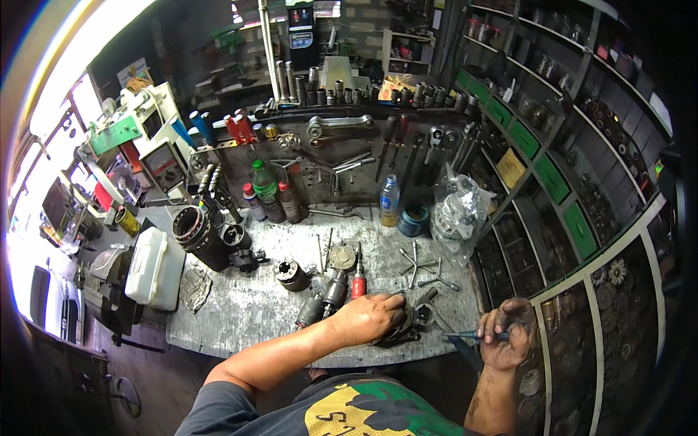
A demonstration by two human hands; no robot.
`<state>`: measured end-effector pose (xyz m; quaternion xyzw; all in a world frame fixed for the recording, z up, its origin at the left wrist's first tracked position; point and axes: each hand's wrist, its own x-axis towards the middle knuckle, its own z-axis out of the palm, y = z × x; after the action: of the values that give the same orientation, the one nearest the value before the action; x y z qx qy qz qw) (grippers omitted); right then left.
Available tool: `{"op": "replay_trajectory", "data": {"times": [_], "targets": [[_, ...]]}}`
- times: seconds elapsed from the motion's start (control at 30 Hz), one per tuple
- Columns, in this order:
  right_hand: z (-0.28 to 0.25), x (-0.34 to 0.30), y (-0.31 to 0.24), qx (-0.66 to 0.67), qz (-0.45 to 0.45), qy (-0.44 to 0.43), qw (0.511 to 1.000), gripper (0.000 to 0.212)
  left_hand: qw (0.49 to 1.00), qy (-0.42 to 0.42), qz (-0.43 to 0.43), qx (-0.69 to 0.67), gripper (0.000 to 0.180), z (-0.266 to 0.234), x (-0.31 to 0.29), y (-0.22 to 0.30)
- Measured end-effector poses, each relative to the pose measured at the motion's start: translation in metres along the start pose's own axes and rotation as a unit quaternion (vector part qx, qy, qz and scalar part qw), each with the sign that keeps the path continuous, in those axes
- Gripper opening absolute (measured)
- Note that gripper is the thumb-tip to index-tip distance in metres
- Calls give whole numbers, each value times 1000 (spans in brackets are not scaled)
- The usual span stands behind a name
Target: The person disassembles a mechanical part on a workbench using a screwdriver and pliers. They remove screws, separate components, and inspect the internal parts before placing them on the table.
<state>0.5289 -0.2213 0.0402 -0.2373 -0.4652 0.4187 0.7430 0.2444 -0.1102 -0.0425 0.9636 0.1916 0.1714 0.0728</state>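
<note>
At the bench's front edge my left hand (373, 318) is closed over a dark metal machine part (398, 336), covering most of it. A ring-shaped metal end piece (424, 314) shows beside my left fingers. My right hand (507, 334) is raised at the right, its fingers wrapped round a slim screwdriver (471, 335) with a blue handle. The shaft points left, toward the dark part; I cannot tell whether its tip touches. Left of my left hand lie a metal cylinder (334, 289) and a red-handled screwdriver (358, 282).
Around the metal-topped bench (240, 312) stand a dark motor housing (289, 275), a larger cylinder (200, 240), a white plastic case (155, 269), bottles (266, 190) and a bagged part (458, 211). Star-shaped wrenches (416, 264) lie at right. Shelving with green drawers (554, 179) borders the right side.
</note>
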Motion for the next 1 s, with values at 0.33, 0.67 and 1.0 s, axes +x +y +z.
{"op": "replay_trajectory", "data": {"times": [0.33, 0.67, 1.0], "targets": [[-16, -49, -11, -80, -36, 112, 990, 43, 987, -129, 97, -6, 17, -9, 28, -29], [-15, -55, -11, -105, -39, 125, 986, 44, 995, 42, 86, 14, 27, 11, 22, -63], [-1, -35, 1, -62, -9, 79, 995, 41, 873, -337, -307, 174, 32, 97, -20, -319]]}}
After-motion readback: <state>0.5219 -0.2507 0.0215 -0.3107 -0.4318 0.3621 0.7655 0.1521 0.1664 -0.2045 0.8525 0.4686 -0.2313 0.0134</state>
